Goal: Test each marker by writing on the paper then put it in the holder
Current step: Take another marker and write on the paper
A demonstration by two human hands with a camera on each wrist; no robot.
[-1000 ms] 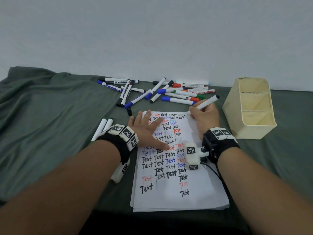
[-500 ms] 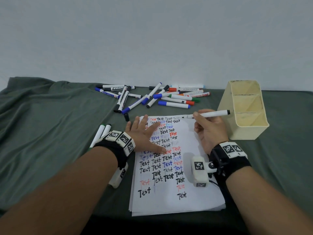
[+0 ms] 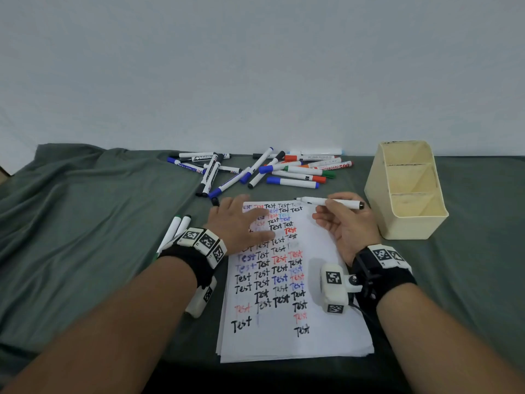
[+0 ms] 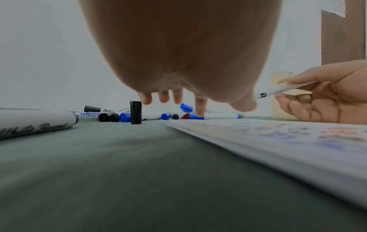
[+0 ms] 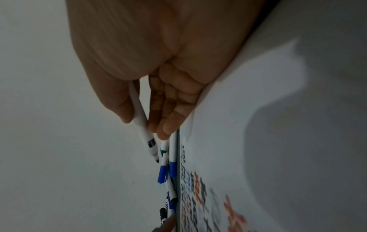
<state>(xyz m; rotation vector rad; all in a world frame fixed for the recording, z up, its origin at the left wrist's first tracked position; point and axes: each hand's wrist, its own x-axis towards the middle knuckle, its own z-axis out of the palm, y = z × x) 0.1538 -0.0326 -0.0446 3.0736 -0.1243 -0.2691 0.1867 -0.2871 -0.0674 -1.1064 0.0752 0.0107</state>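
Observation:
My right hand (image 3: pixel 345 223) pinches an uncapped white marker (image 3: pixel 331 202) between thumb and fingers, holding it level just above the top right of the paper (image 3: pixel 321 336), black tip to the left. The right wrist view shows the same marker (image 5: pixel 141 124) in the pinch. My left hand (image 3: pixel 241 223) lies flat with spread fingers on the paper's upper left, over rows of "Test" words. The cream holder (image 3: pixel 377 191) with three compartments stands right of the paper, close to the marker's rear end. A black cap (image 4: pixel 135 114) stands upright just past my left fingertips.
Several capped markers (image 3: pixel 255 169) lie in a pile behind the paper, against the white wall. Two more markers (image 3: pixel 177 227) lie left of the paper beside my left wrist. A green cloth (image 3: pixel 85 223) covers the table, rumpled at the left.
My right hand has lifted the marker off the top of the paper and turned it from slanted to level, drawing back a little toward me. My left hand stays on the paper.

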